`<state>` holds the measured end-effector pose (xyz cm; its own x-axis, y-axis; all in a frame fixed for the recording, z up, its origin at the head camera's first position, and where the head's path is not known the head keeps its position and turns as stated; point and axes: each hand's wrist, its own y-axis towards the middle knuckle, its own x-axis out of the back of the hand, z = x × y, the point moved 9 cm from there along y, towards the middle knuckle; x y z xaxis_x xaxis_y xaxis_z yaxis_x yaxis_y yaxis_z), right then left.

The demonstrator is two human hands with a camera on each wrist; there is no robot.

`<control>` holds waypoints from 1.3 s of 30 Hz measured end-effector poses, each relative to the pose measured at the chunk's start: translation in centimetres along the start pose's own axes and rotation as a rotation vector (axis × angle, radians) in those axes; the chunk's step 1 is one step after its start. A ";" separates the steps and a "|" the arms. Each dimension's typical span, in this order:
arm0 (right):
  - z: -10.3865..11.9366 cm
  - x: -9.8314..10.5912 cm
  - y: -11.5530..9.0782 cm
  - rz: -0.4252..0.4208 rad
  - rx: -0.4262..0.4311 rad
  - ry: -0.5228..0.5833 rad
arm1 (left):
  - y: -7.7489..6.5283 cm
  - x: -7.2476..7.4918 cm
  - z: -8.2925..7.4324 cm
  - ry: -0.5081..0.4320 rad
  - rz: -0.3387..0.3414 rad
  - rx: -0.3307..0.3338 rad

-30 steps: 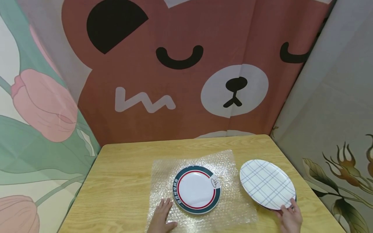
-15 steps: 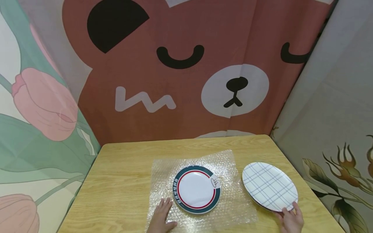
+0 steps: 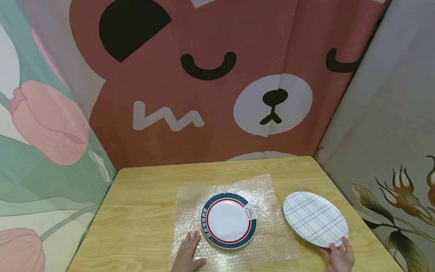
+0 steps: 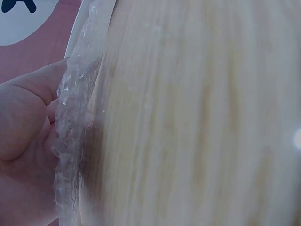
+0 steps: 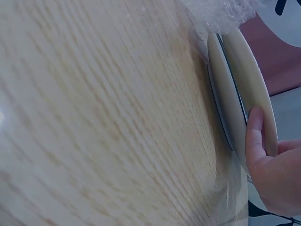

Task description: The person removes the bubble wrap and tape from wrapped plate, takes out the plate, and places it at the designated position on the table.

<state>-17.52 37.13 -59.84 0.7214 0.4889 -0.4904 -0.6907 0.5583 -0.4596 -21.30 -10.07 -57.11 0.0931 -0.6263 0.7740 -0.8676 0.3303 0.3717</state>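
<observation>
My right hand [image 3: 340, 260] pinches the near-right rim of a white plate with a blue plaid pattern [image 3: 315, 219], at the right of the table. In the right wrist view the fingertips [image 5: 256, 117] press against the underside of that plate [image 5: 251, 70], which sits above at least one other dark-edged plate [image 5: 225, 89]. My left hand [image 3: 187, 253], fingers straight, rests on a bubble wrap sheet [image 3: 272, 245] at mid-table. Right of it, on the wrap, lies a white plate with a dark teal rim and red ring [image 3: 228, 221].
The light wooden table [image 3: 136, 211] runs back to a brown bear-print curtain [image 3: 210, 94]. Printed cloths hang at its left [image 3: 51, 124] and right [image 3: 380, 121] sides.
The plaid plate has shifted slightly right and toward me with my right hand, and it looks a little lower. My left hand and the teal-rimmed plate have stayed put.
</observation>
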 end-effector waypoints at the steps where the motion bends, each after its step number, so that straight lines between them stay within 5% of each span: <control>1: 0.0 0.0 0.0 0.004 0.003 0.011 | 0.0 0.0 0.0 -0.002 -0.002 0.000; 18: 0.0 0.2 -0.1 -0.033 0.008 -0.053 | 0.0 -0.2 0.1 -0.034 0.036 0.036; 33: 0.2 0.7 0.0 -0.020 0.039 0.030 | 0.1 0.2 -0.3 -0.063 0.079 0.057; 39: 0.4 1.0 -0.1 -0.094 0.056 -0.040 | 0.0 -0.2 -0.1 -0.074 0.125 0.087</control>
<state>-16.65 37.81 -60.02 0.7848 0.4583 -0.4172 -0.6172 0.6387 -0.4594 -21.33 -9.89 -57.22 -0.0516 -0.6354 0.7705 -0.9096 0.3483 0.2263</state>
